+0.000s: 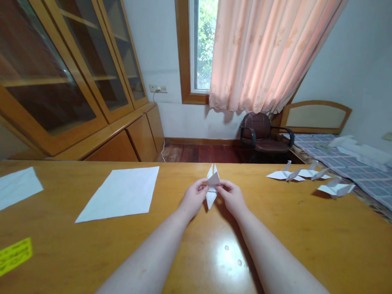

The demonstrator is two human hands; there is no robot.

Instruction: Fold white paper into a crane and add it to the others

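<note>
Folded paper (pixel 213 181) over glossy wooden desk (pixel 108 251), glazed cabinet (pixel 73 70), pink curtain (pixel 263 50), chair (pixel 261 130)

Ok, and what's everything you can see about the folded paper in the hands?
The folded paper is white and narrow, with one point near the person and two split points at the far end. A shaded flap sticks up midway. It's over the wooden table; I can't tell if they touch. The left hand and right hand pinch its sides.

This looks like a home bedroom, with a bed (pixel 352 165), curtain (pixel 263 50) and glass-fronted cabinet (pixel 85 83).
</note>
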